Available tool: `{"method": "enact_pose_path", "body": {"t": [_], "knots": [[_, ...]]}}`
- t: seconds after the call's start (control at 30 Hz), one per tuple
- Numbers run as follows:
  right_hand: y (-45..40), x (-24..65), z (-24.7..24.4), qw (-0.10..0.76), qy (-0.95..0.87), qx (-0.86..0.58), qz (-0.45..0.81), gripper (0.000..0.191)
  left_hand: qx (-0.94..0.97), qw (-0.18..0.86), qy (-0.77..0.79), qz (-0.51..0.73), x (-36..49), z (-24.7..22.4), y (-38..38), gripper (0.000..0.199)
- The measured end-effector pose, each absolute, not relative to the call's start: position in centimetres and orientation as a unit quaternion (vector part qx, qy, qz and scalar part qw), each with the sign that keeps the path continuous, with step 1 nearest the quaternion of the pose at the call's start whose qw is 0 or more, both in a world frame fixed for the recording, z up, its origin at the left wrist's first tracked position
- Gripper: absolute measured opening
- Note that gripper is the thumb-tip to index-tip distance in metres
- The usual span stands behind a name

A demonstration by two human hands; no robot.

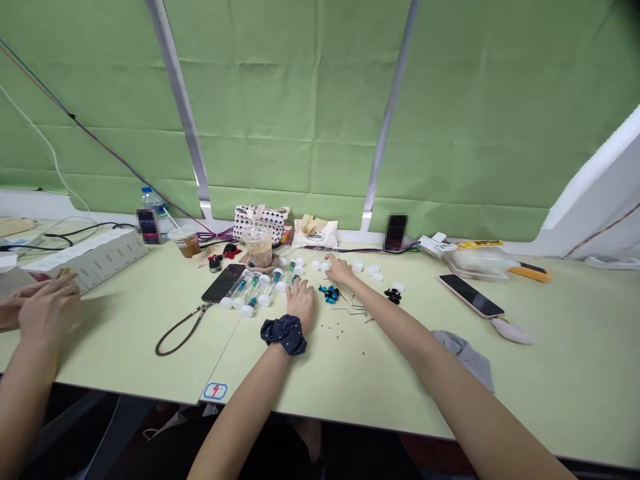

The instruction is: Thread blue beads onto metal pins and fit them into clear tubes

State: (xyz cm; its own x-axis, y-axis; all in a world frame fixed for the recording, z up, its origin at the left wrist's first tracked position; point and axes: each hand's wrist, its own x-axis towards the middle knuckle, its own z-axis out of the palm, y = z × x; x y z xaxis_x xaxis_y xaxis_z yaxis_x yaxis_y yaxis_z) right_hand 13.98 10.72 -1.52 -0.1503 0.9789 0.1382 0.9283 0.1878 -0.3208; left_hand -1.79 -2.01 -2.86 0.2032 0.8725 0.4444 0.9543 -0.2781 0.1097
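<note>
White-capped clear plastic tubes [254,289] lie slanted from lower left to upper right, mid-frame, just beside the open, empty left hand [301,303]; the spread right hand [341,270] rests near loose white caps [358,267].

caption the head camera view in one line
Left hand with a navy dotted scrunchie and right hand reach across a pale green table among clear plastic tubes and round white caps.

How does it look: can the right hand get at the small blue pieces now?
Probably yes: the right hand is near the small blue pieces, and nothing shows between them. The left hand lies beside, not in the way.
</note>
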Motion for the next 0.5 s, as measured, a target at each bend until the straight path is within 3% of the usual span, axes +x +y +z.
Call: {"method": "enact_pose_path", "body": {"t": [0.23, 0.5], "knots": [[10.0, 15.9, -2.1, 0.159, -0.778, -0.598, 0.108, 0.026, -0.808, 0.079, -0.539, -0.224, -0.6, -3.3, -2.6, 0.032], [8.4, 18.0, -1.5, 0.168, -0.818, -0.531, 0.141, 0.017, -0.855, 0.032, -0.482, -0.191, -0.9, -4.1, -2.0, 0.059]]}}
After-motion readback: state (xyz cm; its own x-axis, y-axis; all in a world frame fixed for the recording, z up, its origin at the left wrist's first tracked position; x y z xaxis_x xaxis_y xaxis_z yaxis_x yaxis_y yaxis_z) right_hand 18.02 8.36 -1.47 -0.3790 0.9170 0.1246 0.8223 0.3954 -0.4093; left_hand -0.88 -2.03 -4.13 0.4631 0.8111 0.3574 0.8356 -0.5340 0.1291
